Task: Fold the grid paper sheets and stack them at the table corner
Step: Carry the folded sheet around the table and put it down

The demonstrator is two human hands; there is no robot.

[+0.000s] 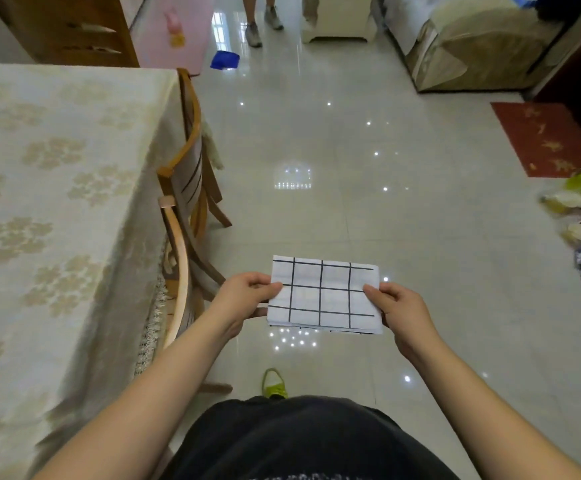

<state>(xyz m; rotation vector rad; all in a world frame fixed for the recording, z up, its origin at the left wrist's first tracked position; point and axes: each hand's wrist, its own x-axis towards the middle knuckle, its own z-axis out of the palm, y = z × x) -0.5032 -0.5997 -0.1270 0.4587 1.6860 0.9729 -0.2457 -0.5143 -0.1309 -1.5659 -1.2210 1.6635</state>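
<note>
- Fingers (271, 287) of left hand (244, 299) pinching left edge of folded grid paper (323, 296), thumb on top, other fingers curled beneath.
- Right hand (400, 306) pinching right edge likewise, thumb pressed on upper face.
- Held flat in mid-air above tiled floor (351, 168), well apart from surface (57, 202) on the left.
- Several layers showing at lower edge; likely light, thin, floppy if held by one end, easily creased or torn.
- Best gripped at opposite short edges, or by the folded edge, to stop layers fanning open.
- Wooden chairs (185, 188) standing between paper and surface.
</note>
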